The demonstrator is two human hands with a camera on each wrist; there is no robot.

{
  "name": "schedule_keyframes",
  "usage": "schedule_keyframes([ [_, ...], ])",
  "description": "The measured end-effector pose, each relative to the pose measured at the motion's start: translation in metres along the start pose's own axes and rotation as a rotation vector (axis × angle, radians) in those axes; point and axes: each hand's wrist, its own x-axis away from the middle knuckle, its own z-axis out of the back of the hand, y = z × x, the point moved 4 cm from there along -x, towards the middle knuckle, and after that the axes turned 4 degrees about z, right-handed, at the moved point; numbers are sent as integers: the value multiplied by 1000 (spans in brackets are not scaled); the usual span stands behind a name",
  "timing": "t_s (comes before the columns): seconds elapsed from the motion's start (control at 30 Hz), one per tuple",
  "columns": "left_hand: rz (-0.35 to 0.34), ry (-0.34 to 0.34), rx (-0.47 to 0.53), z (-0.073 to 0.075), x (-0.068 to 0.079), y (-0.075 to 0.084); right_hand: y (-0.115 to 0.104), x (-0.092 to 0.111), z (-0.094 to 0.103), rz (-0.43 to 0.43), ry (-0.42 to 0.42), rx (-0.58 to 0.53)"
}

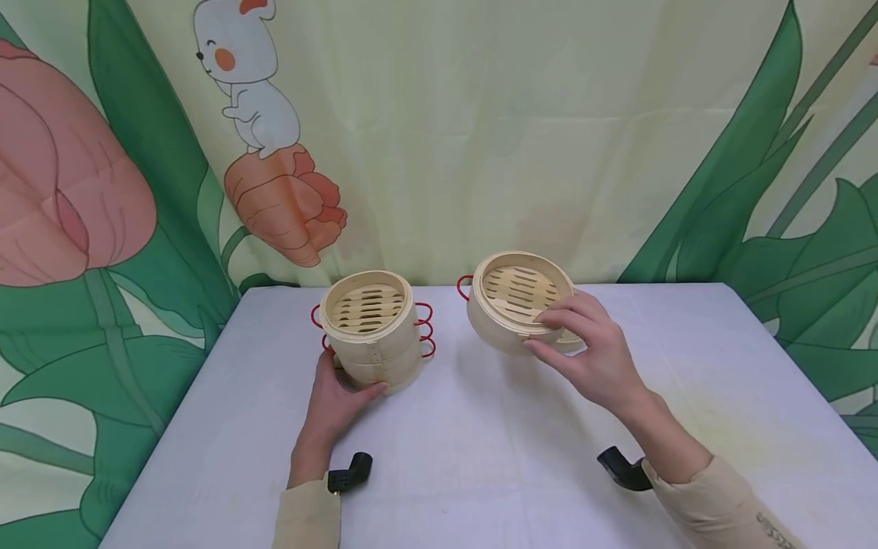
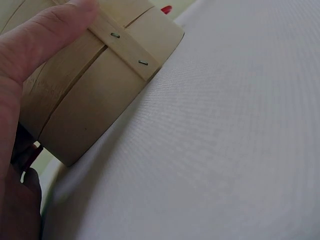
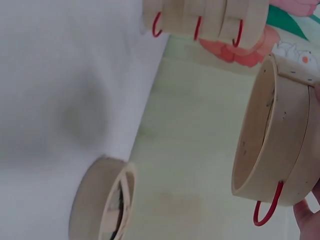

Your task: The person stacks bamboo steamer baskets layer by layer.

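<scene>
On the left of the table stands a stack of round bamboo steamer baskets [image 1: 373, 352], slatted base showing inside the top one and red loop handles at its sides. My left hand [image 1: 338, 404] grips the stack low down, its thumb across the front wall. To the right, my right hand [image 1: 595, 352] pinches the near rim of another bamboo steamer basket [image 1: 485, 326], held tilted above the table. Its open underside shows in the right wrist view, with a red handle [image 3: 270, 207] hanging off it. Below the held basket, one more bamboo basket [image 3: 92, 200] sits on the table, mostly hidden in the head view.
A white cloth covers the table [image 1: 466, 473]. Right behind its far edge hangs a printed curtain [image 1: 480, 152] with flowers, leaves and a white rabbit. Black wrist camera mounts [image 1: 626, 469] stick out from both sleeves.
</scene>
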Motion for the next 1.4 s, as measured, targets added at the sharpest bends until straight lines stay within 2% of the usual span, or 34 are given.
schedule_keyframes([
  [0.23,-2,0,1,0,-1,0,-9,-22,-20,31,40,-44],
  [0.6,13,1,-6,1,-1,0,-24,-60,-56,75,5,-111],
  [1.17,27,-7,-26,1,0,0,-38,-86,-95,133,-48,-151],
  [1.4,15,-6,-14,1,-1,-1,-41,-91,-111,130,-65,-174],
])
